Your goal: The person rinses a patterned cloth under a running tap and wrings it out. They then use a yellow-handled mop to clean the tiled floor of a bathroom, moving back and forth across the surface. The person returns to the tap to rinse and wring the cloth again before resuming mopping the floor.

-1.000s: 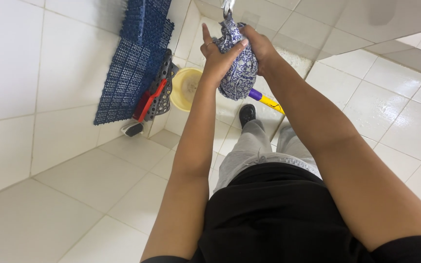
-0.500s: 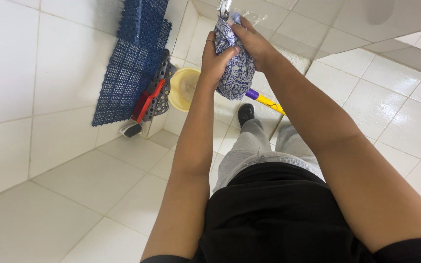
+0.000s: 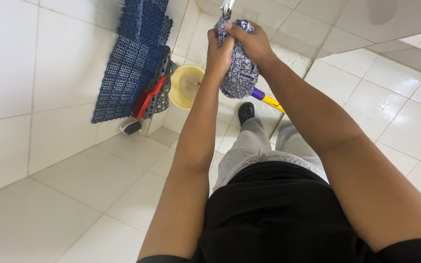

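Both my hands grip a blue-and-white patterned cloth [image 3: 239, 73], bunched into a hanging bundle just under a metal tap [image 3: 227, 8] at the top of the head view. My left hand [image 3: 219, 53] clasps the cloth's left side. My right hand [image 3: 249, 41] closes over its top, next to the tap's spout. Most of the cloth's upper part is hidden by my fingers. Its lower end hangs free above the floor.
A yellow bucket [image 3: 187, 87] stands on the white tiled floor below my left hand. Blue plastic grid mats [image 3: 132, 58] lean on the left wall, with a dark perforated mat and a red-handled brush [image 3: 144, 103] beside them. A purple-and-yellow handle [image 3: 268, 100] lies behind the cloth.
My hands have squeezed the cloth tighter and lifted it closer to the tap. The bundle has become narrower and my right hand has shifted over its top.
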